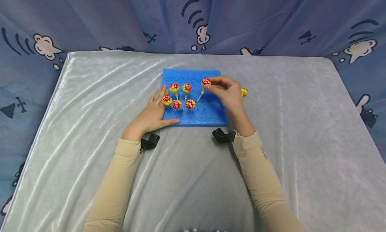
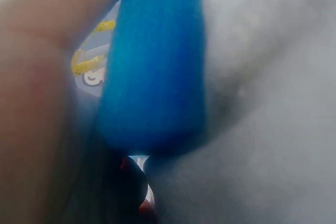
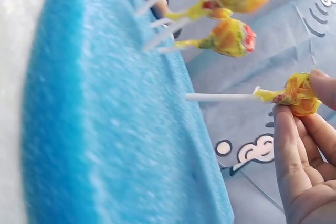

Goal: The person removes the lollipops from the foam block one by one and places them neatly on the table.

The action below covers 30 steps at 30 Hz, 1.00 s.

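Note:
A blue foam block point(image 1: 208, 111) lies on the table with several red-and-yellow lollipops point(image 1: 180, 95) standing in its holes. My right hand point(image 1: 227, 91) pinches one more lollipop point(image 1: 205, 82) by its head, the white stick point(image 3: 220, 97) tilted down with its tip at the foam point(image 3: 121, 129). My left hand point(image 1: 152, 113) lies flat with straight fingers on the block's left edge point(image 2: 152, 72), beside the standing lollipops. Another yellow-wrapped lollipop point(image 1: 244, 92) lies on the cloth just behind my right hand.
A shiny grey cloth point(image 1: 301, 131) covers the table. Blue cartoon-print curtains point(image 1: 90, 21) close in the back and both sides. Black wrist camera mounts point(image 1: 222, 136) sit at both wrists near the block's front edge.

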Motion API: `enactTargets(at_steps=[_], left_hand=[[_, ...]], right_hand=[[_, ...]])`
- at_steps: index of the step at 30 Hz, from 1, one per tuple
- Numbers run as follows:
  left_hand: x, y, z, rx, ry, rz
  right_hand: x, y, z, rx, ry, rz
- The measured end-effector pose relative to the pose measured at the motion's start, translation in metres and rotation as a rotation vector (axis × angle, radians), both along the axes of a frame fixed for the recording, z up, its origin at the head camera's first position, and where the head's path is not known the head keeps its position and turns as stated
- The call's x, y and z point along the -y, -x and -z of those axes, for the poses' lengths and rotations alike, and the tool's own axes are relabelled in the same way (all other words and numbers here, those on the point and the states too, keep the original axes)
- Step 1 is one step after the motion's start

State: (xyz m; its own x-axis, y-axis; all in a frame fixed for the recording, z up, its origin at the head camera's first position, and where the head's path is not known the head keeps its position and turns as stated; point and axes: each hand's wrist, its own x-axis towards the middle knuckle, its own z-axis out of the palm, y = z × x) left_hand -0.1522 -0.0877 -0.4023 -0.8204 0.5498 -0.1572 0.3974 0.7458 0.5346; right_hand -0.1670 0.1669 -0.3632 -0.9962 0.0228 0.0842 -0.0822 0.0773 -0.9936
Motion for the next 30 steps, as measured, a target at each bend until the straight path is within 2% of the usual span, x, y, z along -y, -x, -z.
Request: enactTargets(at_steps=[7,20,30], left_hand=[[0.001,0.000,0.000,0.007,-0.003,-0.004],[0.000,-0.001,-0.002,0.003,0.015,-0.006],[-0.003,0.000,-0.003,-0.038,0.052,0.002]], right_hand=[[-0.010,0.001,-0.006,-0.022,0.026,0.022],[-0.038,0.001,-0.017,-0.018,0.185,0.051],[-0.063,0.001,-0.021,0.015,0.238,0.136]])
